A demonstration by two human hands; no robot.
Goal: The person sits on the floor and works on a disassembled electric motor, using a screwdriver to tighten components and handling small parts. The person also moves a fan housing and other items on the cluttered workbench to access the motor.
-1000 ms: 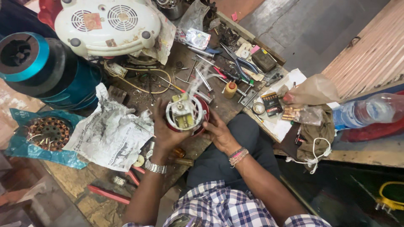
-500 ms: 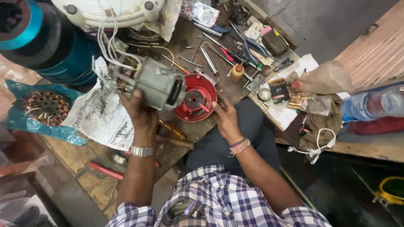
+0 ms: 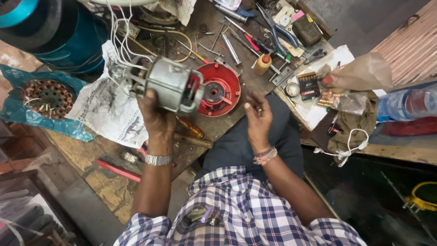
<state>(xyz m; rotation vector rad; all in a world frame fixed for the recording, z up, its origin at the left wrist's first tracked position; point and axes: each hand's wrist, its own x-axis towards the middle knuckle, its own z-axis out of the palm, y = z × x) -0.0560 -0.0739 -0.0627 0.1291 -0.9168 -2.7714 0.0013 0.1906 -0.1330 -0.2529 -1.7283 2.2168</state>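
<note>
Left hand [image 3: 154, 116] grips a grey metal motor [image 3: 170, 89] from below, lifted above the workbench [image 3: 227, 123], white wires [image 3: 119, 41] trailing up from its left end. Just right of the motor, a red round housing [image 3: 222, 89] lies flat on the bench. Right hand [image 3: 258, 119] hovers open and empty, fingers loosely spread, near the housing's lower right edge, not touching it. Farther right: small yellow bottle [image 3: 262, 64], assorted hand tools [image 3: 273, 32], clear plastic bag [image 3: 364, 73].
</note>
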